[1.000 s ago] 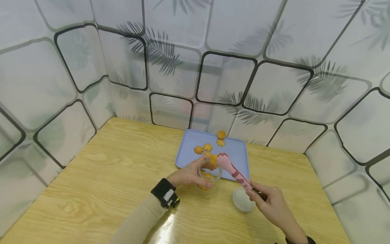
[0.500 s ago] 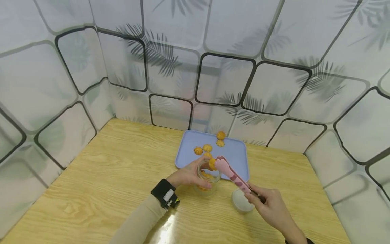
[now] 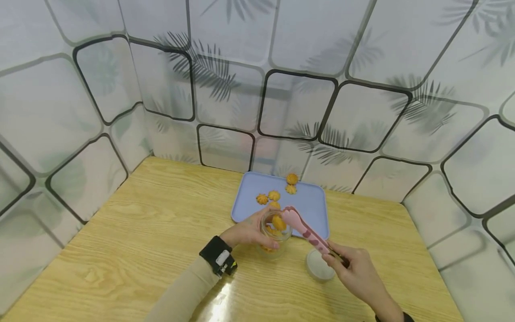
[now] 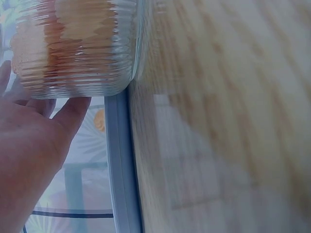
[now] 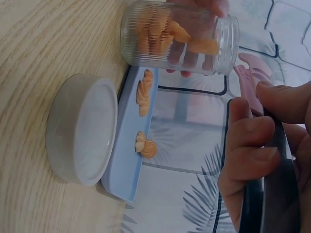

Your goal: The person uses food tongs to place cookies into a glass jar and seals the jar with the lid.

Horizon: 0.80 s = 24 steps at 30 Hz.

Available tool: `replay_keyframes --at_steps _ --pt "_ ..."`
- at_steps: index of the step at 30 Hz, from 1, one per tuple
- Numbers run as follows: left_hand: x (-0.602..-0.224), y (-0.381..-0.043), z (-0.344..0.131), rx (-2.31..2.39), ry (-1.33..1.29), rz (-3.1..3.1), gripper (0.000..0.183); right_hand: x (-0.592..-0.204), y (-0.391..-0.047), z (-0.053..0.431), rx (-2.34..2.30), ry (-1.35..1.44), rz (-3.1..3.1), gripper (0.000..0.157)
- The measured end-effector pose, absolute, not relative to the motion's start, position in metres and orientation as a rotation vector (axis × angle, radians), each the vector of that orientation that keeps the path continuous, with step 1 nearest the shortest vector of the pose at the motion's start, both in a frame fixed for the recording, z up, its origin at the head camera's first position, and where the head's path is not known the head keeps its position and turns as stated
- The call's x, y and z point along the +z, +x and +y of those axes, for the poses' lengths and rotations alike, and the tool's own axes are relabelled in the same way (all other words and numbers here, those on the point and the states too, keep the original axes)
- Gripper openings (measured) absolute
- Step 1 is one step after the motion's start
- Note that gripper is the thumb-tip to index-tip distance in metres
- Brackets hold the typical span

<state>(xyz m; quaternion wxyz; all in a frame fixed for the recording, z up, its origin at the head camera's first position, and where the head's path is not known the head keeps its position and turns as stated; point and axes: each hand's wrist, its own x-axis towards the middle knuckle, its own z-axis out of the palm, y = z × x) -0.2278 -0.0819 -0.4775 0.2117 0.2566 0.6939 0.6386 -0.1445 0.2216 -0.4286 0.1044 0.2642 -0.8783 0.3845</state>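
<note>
My left hand grips a clear ribbed glass jar round its upper part. Inside the jar several orange-brown cookies lie at the bottom, and one cookie sits just below the mouth. With my right hand I hold pink tongs with dark handles, fingers and thumb curled round them. The tongs' tips are at the jar's rim, with no cookie seen between them. Behind the jar lies a pale blue tray with several cookies on it, one partly hidden by my left hand.
A round whitish lid lies on the wooden table, right of the jar and under the right hand's side. A patterned curtain stands along the table's back and sides, close behind the tray.
The tongs have moved slightly left and down to the jar's mouth. The cookie they held is released and now inside the jar. My left hand and the jar stay in place.
</note>
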Motion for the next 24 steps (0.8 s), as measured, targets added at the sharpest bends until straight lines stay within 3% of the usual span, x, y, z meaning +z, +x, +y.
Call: replay_keyframes --at_steps 12,24 --pt "-0.48 -0.23 -0.082 1.793 0.802 1.899 0.087 -0.425 -0.151 0.221 1.06 0.723 -2.645 0.037" --pt "-0.483 -0.231 -0.079 1.837 0.855 1.903 0.079 -0.432 -0.194 0.211 0.98 0.64 -2.786 0.042"
